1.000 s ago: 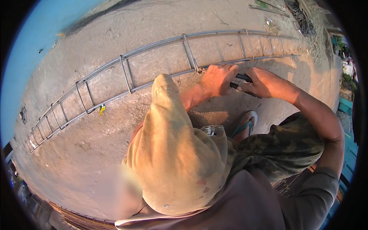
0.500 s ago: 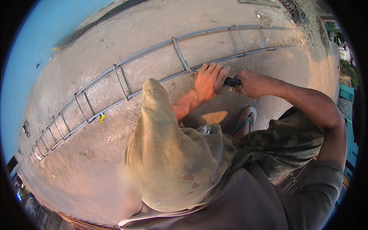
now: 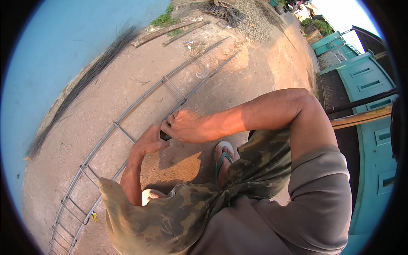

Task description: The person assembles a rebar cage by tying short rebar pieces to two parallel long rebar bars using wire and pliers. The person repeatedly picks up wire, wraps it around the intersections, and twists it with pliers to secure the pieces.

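Note:
My left hand [image 3: 149,139] and my right hand [image 3: 185,125] meet beside the near rod of a steel rebar frame [image 3: 142,96]. The frame lies on the ground like a long ladder, with two sides joined by several crosspieces. Dark material of a black-handled tool [image 3: 165,136] shows between my hands; its working end is hidden. My right hand is closed round the tool, knuckles up, close to the rod. My left hand is closed against the right one, and my fingers cover whatever it holds.
A sandalled foot [image 3: 224,155] stands near my hands. A bundle of thin dark wires [image 3: 91,80] lies along the blue wall [image 3: 63,51]. Wooden planks [image 3: 170,32], coiled cables [image 3: 223,13] and gravel [image 3: 257,23] are at the far end. A turquoise gate [image 3: 369,78] stands to the right.
The view has swung toward the right, bringing the turquoise gate into sight. My hands have drawn together along the near rod, and less of the black handle shows between them.

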Available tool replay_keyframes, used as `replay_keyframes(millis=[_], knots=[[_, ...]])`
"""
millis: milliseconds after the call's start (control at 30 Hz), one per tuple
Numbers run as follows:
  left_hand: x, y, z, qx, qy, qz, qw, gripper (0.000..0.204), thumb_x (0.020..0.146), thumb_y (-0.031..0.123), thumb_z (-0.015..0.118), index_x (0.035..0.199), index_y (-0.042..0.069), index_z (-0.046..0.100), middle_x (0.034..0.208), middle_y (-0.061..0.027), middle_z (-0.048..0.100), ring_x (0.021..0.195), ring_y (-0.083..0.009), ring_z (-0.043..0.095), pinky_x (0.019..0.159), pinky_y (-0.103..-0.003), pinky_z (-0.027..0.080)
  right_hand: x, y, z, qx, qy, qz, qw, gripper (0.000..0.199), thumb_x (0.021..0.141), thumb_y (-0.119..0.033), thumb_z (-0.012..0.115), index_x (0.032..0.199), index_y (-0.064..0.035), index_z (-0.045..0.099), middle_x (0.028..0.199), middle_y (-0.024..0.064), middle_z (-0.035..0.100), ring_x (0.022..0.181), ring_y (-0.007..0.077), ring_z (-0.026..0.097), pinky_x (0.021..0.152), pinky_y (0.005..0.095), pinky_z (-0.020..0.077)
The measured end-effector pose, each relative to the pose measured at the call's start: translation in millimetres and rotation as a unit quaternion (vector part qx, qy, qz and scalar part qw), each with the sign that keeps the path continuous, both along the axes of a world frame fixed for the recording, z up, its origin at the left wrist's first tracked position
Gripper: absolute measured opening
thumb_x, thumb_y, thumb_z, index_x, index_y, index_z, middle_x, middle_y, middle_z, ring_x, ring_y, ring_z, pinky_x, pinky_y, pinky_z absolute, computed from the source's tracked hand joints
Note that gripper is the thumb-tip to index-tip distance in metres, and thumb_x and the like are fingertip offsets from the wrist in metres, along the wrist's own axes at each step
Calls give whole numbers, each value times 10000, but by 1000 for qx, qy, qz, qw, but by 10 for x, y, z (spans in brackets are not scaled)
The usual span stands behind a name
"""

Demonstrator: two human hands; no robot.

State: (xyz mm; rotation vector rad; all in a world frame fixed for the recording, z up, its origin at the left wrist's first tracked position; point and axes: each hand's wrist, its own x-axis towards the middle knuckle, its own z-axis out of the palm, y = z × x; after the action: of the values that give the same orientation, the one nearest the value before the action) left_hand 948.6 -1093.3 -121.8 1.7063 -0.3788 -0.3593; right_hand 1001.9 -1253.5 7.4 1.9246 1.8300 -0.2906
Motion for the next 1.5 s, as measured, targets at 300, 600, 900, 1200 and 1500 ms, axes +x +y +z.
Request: replay_keyframes(millis=[300,600,900,1200,1500], knots=[[-432,-215,190,247,-170,146,943,476,680,74,734,1109,44,529,923,-174,660,839,-381,660,713,-457,522,369,-80,-123,-257,574,-539,560,451,905,-334,654,1063,76,552,766,159,659,680,237,700,507,320,557],[-284,78,827,253,-332,207,885,587,676,143,796,1171,-15,522,1084,-190,583,970,-315,613,794,-414,509,492,-201,219,-65,619,-505,598,329,891,-217,674,1029,50,540,787,124,662,681,200,691,552,315,562],[404,965,1865,111,-65,416,900,511,864,472,684,1065,13,581,993,-135,639,822,-179,651,692,-289,536,891,70,923,338,420,-417,732,176,914,-187,634,991,-41,575,742,97,658,608,142,668,517,290,508],[1770,533,2509,-239,6,376,895,237,971,172,499,835,-4,584,768,-133,628,669,-203,625,515,-292,517,1335,114,1029,355,614,-353,610,358,880,-385,688,976,-63,564,695,54,617,625,142,669,472,254,512],[1854,297,2177,-260,61,255,929,313,1044,238,350,1080,-34,501,1005,-210,623,998,-283,657,910,-445,573,1732,-54,771,424,474,-384,669,574,760,-447,764,1042,10,563,777,95,599,682,195,637,550,328,518]])
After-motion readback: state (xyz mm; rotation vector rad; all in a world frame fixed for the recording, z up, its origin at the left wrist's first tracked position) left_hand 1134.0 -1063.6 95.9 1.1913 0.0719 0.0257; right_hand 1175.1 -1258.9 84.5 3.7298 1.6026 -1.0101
